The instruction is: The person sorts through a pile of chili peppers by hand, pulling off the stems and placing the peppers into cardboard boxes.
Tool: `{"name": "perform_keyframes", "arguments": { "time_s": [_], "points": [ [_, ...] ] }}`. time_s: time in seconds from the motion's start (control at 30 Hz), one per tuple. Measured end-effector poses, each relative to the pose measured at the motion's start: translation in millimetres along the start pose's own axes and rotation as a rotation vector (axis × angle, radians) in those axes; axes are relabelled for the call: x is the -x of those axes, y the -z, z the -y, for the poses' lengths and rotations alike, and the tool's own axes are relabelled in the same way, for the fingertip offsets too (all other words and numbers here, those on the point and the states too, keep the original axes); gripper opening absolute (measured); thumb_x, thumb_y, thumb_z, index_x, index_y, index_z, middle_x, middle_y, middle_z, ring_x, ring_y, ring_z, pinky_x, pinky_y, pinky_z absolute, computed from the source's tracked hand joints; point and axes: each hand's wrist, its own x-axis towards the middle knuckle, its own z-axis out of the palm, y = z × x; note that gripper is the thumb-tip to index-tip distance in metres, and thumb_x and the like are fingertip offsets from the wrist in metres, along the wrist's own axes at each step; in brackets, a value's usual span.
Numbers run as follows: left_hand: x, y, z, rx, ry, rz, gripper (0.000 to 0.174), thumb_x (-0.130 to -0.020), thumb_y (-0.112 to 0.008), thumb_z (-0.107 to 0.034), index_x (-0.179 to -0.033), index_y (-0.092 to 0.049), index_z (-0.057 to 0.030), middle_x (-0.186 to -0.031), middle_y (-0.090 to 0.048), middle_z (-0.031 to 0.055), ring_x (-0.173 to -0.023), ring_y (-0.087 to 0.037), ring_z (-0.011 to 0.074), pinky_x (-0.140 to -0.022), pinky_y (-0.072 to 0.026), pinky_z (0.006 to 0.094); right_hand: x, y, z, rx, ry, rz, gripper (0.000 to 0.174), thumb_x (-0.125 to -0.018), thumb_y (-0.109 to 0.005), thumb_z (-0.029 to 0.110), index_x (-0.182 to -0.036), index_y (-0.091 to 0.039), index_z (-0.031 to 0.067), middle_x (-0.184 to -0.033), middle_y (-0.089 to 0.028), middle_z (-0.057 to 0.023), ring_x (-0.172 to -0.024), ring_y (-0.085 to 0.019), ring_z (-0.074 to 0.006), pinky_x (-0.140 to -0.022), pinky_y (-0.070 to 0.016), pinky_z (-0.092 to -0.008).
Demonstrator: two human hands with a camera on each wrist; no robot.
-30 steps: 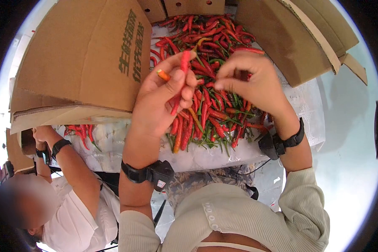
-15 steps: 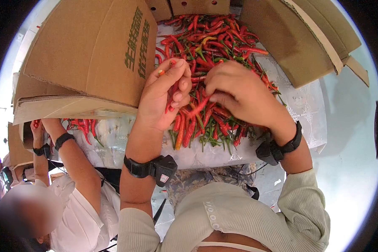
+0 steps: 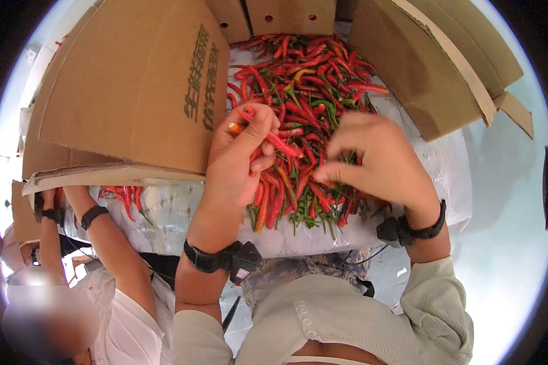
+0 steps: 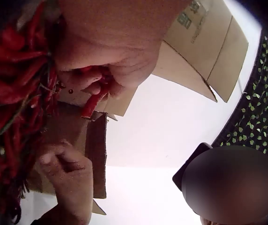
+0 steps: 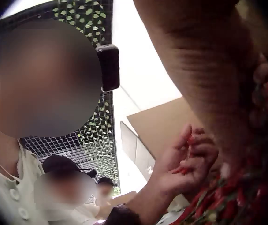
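My left hand holds several red chili peppers above the left side of the pile. One long red chili sticks out past its thumb toward the right, and an orange stub pokes out between the fingers. In the left wrist view a red chili hangs below the curled fingers. My right hand, blurred, hovers low over the right side of the chili pile, thumb and bent fingers apart. No chili shows in its grasp.
A big cardboard box stands left of the pile, with another box at the right and more cardboard behind. A white patterned cloth covers the table. Another person's arm works at the left near more chilies.
The right hand brought a red chili from the pile toward the left hand and moved back right without it. The left hand now has a chili jutting out past its thumb.
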Motion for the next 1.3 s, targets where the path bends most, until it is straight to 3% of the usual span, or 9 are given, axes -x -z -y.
{"name": "perform_keyframes", "arguments": {
  "time_s": [0.2,0.3,0.43,0.53,0.7,0.93,1.07,1.17,1.3],
  "points": [
    [-4,10,0,-0.061,0.017,0.166,0.025,-0.094,-0.048,-0.029,-0.089,-0.056,-0.0061,-0.075,-0.055,0.0017,-0.062,-0.048,0.0041,-0.044,-0.0324,0.0173,7,-10,1,0.244,0.021,0.196,0.022,-0.066,-0.068,0.024,-0.065,-0.063,0.003,-0.071,-0.057,-0.0125,-0.074,-0.058,-0.0314,-0.063,-0.0459,-0.0416],
    [-3,3,3,-0.039,-0.017,0.067,0.025,-0.095,-0.046,-0.03,-0.092,-0.054,-0.0062,-0.074,-0.055,0.0021,-0.062,-0.05,0.006,-0.045,-0.0358,0.0206,4,-3,-6,0.135,0.035,0.039,0.019,-0.068,-0.071,0.018,-0.071,-0.061,0.0031,-0.069,-0.055,-0.0071,-0.068,-0.057,-0.0236,-0.06,-0.0452,-0.0349],
    [-1,3,0,0.058,0.023,0.09,0.02,-0.092,-0.054,-0.026,-0.094,-0.053,-0.007,-0.072,-0.054,0.0006,-0.058,-0.05,0.0056,-0.045,-0.0371,0.021,-2,-4,-14,-0.561,-0.156,-0.063,0.019,-0.085,-0.063,0.018,-0.091,-0.057,0.0011,-0.076,-0.056,0.0011,-0.066,-0.052,-0.0052,-0.058,-0.0438,-0.0209],
    [7,-4,-3,-0.14,0.078,0.084,0.019,-0.086,-0.062,-0.022,-0.096,-0.053,-0.0076,-0.072,-0.054,-0.0012,-0.053,-0.046,0.0043,-0.043,-0.0367,0.0204,-7,-15,-3,-0.841,-0.19,-0.069,0.016,-0.085,-0.061,0.016,-0.09,-0.057,0.0013,-0.071,-0.056,-0.0016,-0.063,-0.052,-0.0075,-0.056,-0.0434,-0.0235],
    [8,-9,-1,-0.284,0.05,0.053,0.019,-0.084,-0.065,-0.019,-0.097,-0.054,-0.0092,-0.07,-0.052,-0.0031,-0.05,-0.042,0.0032,-0.041,-0.0304,0.0175,-6,-35,6,-0.531,-0.102,-0.247,0.019,-0.079,-0.068,0.02,-0.081,-0.062,0.002,-0.066,-0.057,-0.0063,-0.056,-0.054,-0.0122,-0.054,-0.0436,-0.0262],
    [2,0,-9,-0.021,0.016,0.051,0.019,-0.093,-0.047,-0.028,-0.093,-0.052,-0.0103,-0.079,-0.057,0.0016,-0.067,-0.053,0.0084,-0.046,-0.033,0.0177,-1,-53,22,0.025,0.351,0.036,0.024,-0.064,-0.075,0.017,-0.083,-0.064,0.0083,-0.084,-0.054,-0.0071,-0.078,-0.055,-0.0248,-0.066,-0.0456,-0.035],
    [1,0,-7,0.056,0.011,0.079,0.018,-0.094,-0.047,-0.028,-0.092,-0.051,-0.0101,-0.078,-0.056,0.0044,-0.064,-0.056,0.0139,-0.049,-0.041,0.0229,0,-52,17,0.022,0.301,0.056,0.023,-0.064,-0.074,0.014,-0.083,-0.064,0.0078,-0.088,-0.052,-0.0078,-0.082,-0.054,-0.027,-0.07,-0.0456,-0.0368],
    [1,2,-6,0.124,-0.011,0.103,0.018,-0.093,-0.05,-0.028,-0.092,-0.051,-0.0098,-0.076,-0.056,0.0041,-0.058,-0.053,0.0127,-0.048,-0.0419,0.0234,-5,-37,9,-0.078,0.182,-0.04,0.02,-0.065,-0.074,0.011,-0.082,-0.064,0.0064,-0.085,-0.055,-0.0089,-0.08,-0.056,-0.027,-0.07,-0.046,-0.0353],
    [3,5,-9,0.108,-0.019,0.086,0.017,-0.09,-0.057,-0.024,-0.093,-0.052,-0.0079,-0.074,-0.054,0.0017,-0.055,-0.048,0.0079,-0.047,-0.0402,0.0219,-15,-27,-11,-0.026,0.073,-0.495,0.014,-0.071,-0.071,0.012,-0.079,-0.064,0.0038,-0.077,-0.058,-0.0106,-0.075,-0.056,-0.0263,-0.066,-0.0448,-0.0344]
  ]
}}
